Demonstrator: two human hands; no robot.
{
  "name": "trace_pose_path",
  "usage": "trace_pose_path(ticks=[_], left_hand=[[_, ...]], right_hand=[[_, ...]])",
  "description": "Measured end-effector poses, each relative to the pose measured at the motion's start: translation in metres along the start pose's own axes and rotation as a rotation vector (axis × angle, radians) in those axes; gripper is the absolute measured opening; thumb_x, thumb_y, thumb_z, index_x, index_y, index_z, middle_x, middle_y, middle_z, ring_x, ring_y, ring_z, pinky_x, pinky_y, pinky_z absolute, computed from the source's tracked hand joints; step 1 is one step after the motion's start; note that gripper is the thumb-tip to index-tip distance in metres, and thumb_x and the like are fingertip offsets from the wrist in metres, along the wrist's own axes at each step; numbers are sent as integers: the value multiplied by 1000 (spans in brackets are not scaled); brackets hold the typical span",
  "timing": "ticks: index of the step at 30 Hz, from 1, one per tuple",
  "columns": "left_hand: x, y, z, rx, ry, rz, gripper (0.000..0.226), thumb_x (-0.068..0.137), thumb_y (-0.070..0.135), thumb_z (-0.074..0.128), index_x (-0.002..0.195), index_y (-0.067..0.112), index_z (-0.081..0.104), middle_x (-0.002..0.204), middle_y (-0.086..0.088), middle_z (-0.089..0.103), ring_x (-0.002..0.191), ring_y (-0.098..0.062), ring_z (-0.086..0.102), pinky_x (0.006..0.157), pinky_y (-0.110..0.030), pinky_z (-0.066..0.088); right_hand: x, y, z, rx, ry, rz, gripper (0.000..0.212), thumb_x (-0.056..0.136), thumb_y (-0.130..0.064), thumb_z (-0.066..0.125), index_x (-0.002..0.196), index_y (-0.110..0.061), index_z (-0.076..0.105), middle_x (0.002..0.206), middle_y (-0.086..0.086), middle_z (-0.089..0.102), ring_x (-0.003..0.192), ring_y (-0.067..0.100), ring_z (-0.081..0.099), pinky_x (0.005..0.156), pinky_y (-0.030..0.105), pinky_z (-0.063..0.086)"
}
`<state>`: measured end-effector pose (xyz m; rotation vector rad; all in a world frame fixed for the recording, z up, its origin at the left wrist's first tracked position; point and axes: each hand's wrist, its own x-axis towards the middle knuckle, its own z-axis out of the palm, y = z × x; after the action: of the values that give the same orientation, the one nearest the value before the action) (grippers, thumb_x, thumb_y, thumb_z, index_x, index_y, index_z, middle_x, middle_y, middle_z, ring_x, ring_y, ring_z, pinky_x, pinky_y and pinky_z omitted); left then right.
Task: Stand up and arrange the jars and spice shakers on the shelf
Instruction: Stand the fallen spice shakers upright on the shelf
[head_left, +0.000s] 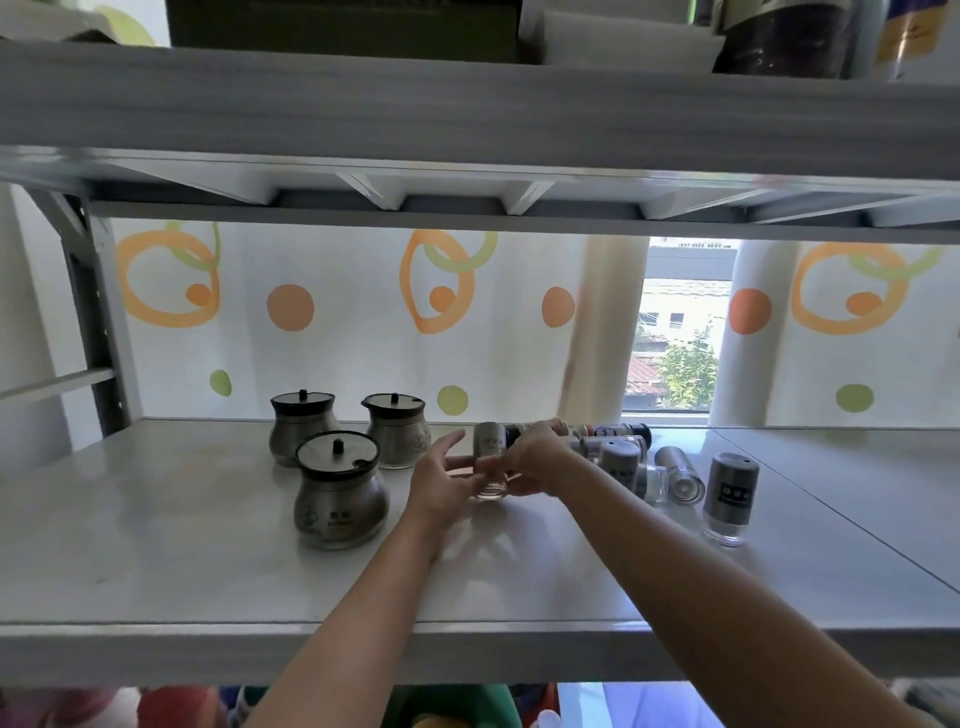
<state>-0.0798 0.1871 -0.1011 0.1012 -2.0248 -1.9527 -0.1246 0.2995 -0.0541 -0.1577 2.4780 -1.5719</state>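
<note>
Both hands, left hand (441, 480) and right hand (535, 460), grasp one glass-bottomed spice shaker (489, 462) at centre frame; a knock risks rolling the toppled shakers (618, 441) just right.

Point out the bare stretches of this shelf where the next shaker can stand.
The shelf is bare left of the three jars, along the front edge under both forearms, and right of the upright shaker. It is crowded behind the hands, where fallen shakers lie heaped together near the back wall.
</note>
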Motion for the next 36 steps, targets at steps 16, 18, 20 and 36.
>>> trace_pose_path(ticks=[16,18,20,36], left_hand=[[3,-6,7,327,116,224,83,65,-16,50,140,18,40,127,-10,49,115,-24,52,99,-32,46],[-1,-1,10,424,163,312,82,64,-14,44,139,18,40,130,-7,44,122,-21,45,96,-22,37],[-7,7,14,457,252,456,71,67,-7,42,134,16,46,129,-5,45,120,-19,45,89,-12,33],[84,80,60,1295,-318,201,42,83,0,50,121,13,61,129,-7,59,117,-24,57,90,-32,50]], right_hand=[[-16,26,21,-184,160,-262,39,66,-11,78,102,-5,64,95,8,66,89,19,61,82,31,49],[-13,32,17,-22,110,-192,52,65,-2,77,113,-6,59,107,8,63,99,19,59,90,31,50],[-11,37,16,195,136,-110,59,69,7,69,123,-7,52,119,10,58,107,23,56,89,31,48],[26,35,9,792,429,158,42,86,0,53,128,-1,47,126,18,57,114,33,58,88,35,47]])
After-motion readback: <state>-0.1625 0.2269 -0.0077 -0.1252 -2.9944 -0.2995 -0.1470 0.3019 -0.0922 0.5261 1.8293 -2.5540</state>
